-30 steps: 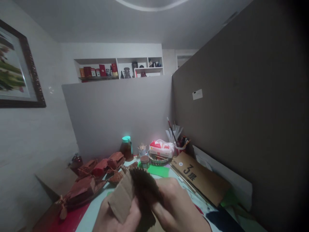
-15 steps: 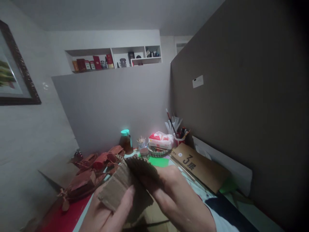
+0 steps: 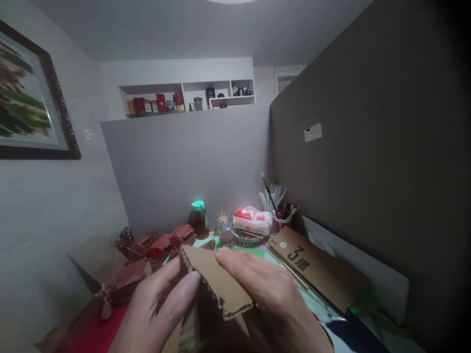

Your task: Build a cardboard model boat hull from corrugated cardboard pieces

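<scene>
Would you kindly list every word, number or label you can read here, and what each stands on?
"3层": on the brown cardboard sheet at right.
Too small or blurred to read: print on the tissue pack, the round sticker, the white label on the partition, the red boxes on the shelf.

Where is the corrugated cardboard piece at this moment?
In the head view, the cardboard piece is low at centre, between left hand and right hand.

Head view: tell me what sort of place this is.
Probably an indoor craft workspace: it shows held cardboard, a cup of pen-like tools, and reddish models that look handmade.
</scene>
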The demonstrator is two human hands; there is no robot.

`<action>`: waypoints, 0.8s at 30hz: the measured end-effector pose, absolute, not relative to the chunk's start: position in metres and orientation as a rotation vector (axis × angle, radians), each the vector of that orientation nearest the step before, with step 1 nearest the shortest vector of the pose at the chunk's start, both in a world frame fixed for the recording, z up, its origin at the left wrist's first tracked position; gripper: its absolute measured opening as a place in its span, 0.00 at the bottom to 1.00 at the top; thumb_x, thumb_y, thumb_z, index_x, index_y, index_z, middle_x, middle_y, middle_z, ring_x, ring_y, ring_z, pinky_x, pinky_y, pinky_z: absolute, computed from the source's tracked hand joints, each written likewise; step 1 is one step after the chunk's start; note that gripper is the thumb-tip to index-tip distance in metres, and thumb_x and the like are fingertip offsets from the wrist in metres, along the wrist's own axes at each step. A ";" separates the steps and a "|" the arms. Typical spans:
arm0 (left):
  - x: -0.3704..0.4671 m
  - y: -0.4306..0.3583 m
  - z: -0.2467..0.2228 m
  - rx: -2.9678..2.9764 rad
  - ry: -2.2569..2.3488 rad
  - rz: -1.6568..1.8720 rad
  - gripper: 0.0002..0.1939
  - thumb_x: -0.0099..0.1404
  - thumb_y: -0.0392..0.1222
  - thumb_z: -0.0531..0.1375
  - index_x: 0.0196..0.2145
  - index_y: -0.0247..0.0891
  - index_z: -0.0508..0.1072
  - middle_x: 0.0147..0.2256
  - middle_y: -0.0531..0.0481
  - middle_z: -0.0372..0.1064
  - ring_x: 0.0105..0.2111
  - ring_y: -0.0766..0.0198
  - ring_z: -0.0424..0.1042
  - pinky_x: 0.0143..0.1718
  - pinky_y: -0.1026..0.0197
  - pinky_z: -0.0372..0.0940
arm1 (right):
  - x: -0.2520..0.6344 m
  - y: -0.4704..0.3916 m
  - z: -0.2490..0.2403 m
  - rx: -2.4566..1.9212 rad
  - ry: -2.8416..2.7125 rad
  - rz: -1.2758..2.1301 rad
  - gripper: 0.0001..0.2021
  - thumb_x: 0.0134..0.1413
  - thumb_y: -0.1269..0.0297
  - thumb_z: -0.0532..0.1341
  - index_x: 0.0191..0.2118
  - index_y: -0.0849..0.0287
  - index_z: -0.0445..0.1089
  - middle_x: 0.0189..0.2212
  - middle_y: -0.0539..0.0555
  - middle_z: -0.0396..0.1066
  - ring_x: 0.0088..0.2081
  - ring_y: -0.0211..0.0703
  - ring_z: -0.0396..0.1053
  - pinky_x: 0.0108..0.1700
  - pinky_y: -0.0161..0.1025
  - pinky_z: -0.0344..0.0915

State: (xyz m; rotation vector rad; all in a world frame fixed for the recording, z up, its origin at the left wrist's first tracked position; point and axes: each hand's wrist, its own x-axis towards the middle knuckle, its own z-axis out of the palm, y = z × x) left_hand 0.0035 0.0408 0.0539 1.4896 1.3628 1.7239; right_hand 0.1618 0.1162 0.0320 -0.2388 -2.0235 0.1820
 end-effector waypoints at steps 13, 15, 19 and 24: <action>0.003 0.042 0.055 1.702 1.609 1.491 0.14 0.65 0.52 0.54 0.35 0.43 0.76 0.33 0.51 0.78 0.40 0.55 0.76 0.39 0.60 0.71 | 0.160 0.116 0.027 -0.340 -1.954 0.237 0.23 0.48 0.79 0.53 0.48 0.59 0.73 0.45 0.53 0.78 0.45 0.42 0.75 0.47 0.39 0.72; 0.008 0.045 0.049 1.893 1.765 1.470 0.14 0.67 0.49 0.51 0.30 0.44 0.73 0.26 0.52 0.73 0.32 0.57 0.75 0.36 0.61 0.71 | 0.157 0.112 0.026 -0.379 -1.992 0.218 0.23 0.49 0.78 0.54 0.51 0.59 0.71 0.47 0.56 0.76 0.46 0.48 0.74 0.47 0.43 0.73; 0.014 0.051 0.036 2.168 1.841 1.345 0.14 0.69 0.43 0.47 0.28 0.44 0.66 0.22 0.54 0.67 0.21 0.61 0.69 0.27 0.63 0.68 | 0.154 0.101 0.030 -0.518 -2.059 0.244 0.17 0.51 0.74 0.57 0.48 0.59 0.71 0.45 0.60 0.76 0.45 0.53 0.73 0.44 0.46 0.72; 0.010 0.051 0.034 2.337 1.700 1.250 0.12 0.71 0.39 0.46 0.31 0.44 0.64 0.26 0.56 0.67 0.24 0.66 0.68 0.27 0.68 0.65 | 0.162 0.099 0.039 -0.575 -2.094 0.304 0.07 0.56 0.71 0.56 0.36 0.58 0.71 0.29 0.55 0.74 0.32 0.47 0.72 0.35 0.40 0.69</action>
